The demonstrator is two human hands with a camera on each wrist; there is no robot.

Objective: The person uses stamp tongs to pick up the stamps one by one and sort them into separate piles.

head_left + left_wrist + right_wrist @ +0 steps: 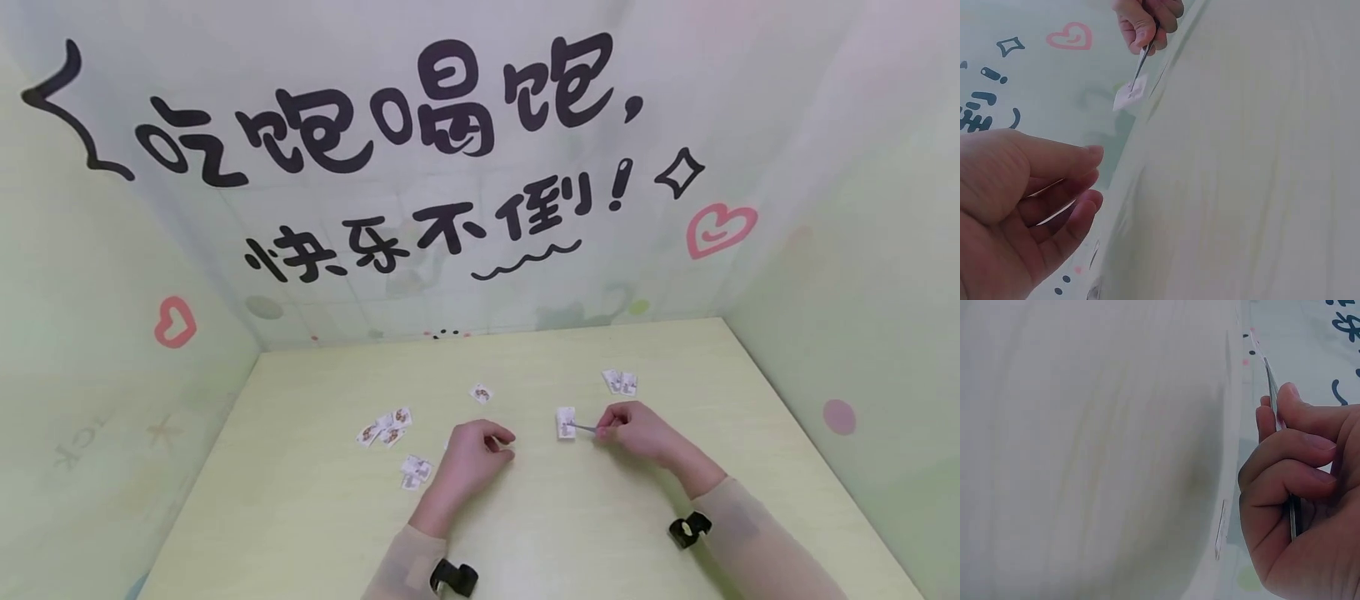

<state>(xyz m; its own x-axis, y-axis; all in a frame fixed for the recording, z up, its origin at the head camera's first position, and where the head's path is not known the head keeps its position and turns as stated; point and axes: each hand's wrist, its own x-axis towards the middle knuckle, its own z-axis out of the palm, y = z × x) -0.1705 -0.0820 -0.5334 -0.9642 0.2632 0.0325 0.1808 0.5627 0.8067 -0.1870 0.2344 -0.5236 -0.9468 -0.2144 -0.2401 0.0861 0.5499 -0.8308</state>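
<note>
My right hand [637, 433] pinches a pair of metal tweezers [585, 427] between thumb and fingers. At the tweezers' tip is a small white card [1127, 97] with a little grey print, which stands tilted in the left wrist view. Only the card's thin edge [1255, 341] shows in the right wrist view. Left of the card, my left hand [468, 462] hovers low over the table, fingers loosely bent and holding nothing. A bit of another white card peeks out behind that hand, mostly hidden.
On the pale wooden table [570, 533], a cluster of brown-printed cards [386, 427] lies at the left, with grey-printed cards [416, 471] nearer. One single card [482, 392] lies farther back. Two cards [628, 383] lie beyond my right hand. Fabric walls [480, 308] surround the table's back and sides.
</note>
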